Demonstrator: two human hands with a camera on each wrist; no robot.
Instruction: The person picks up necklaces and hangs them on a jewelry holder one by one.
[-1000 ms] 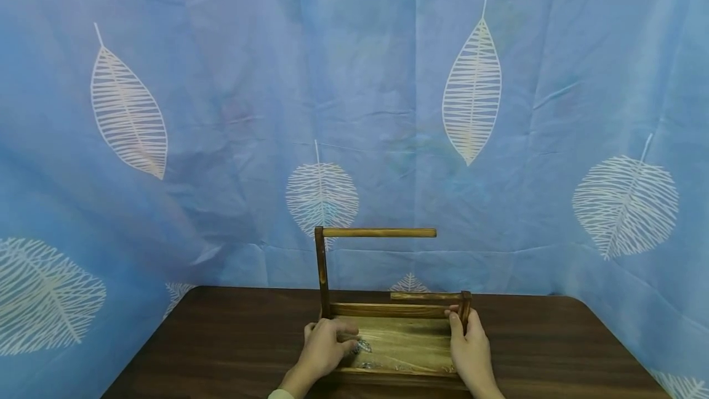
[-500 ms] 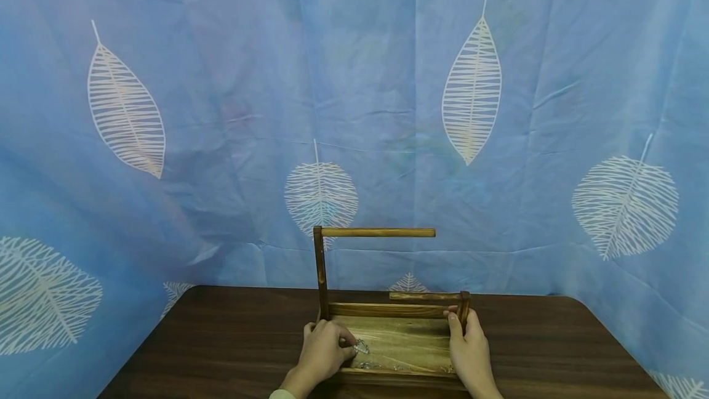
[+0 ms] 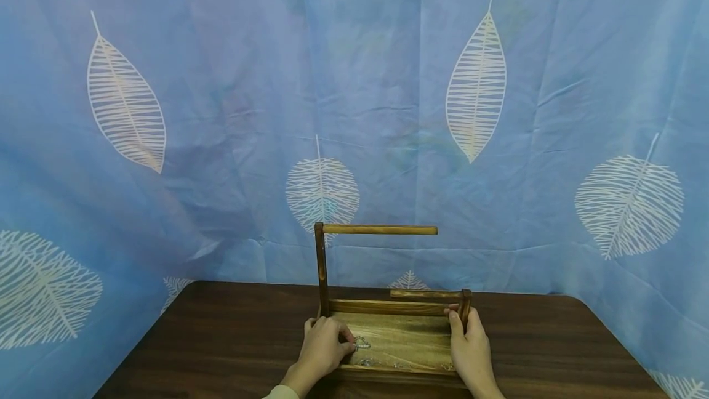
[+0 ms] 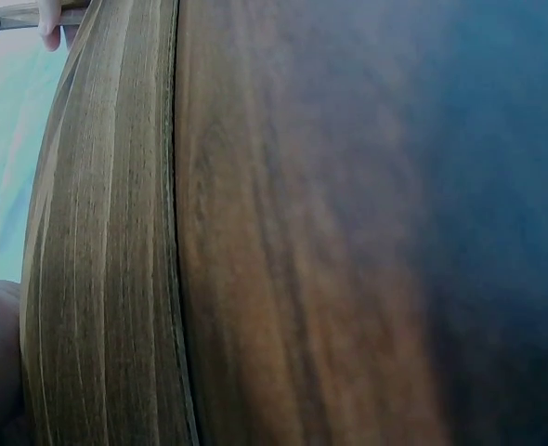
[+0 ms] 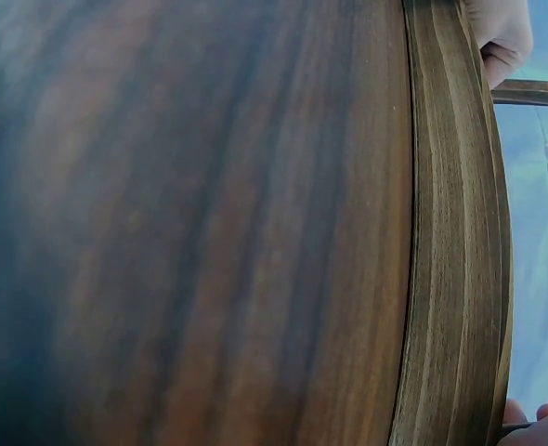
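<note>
A wooden jewelry stand (image 3: 399,372) has a shallow tray, a tall post with a long bar on the left and a short post with a bar on the right. My left hand (image 3: 323,345) is over the tray's left end, its thumb and index finger pinching a shiny beaded bracelet (image 3: 362,342) that lies low over the tray floor. At the right end, my right hand (image 3: 471,348) grips the tray side and the short post (image 3: 465,303). In the left wrist view, the stand's front wall (image 4: 107,232) fills the left part.
Several small shiny pieces of jewelry (image 3: 368,362) lie along the tray's front edge. Under the stand is a dark brown table (image 3: 232,337). Behind it hangs a blue cloth (image 3: 382,109) with white leaf prints.
My left thumb and index finger have come together on the bracelet, which sits slightly differently. The right hand keeps its place. The head view has tilted a little.
</note>
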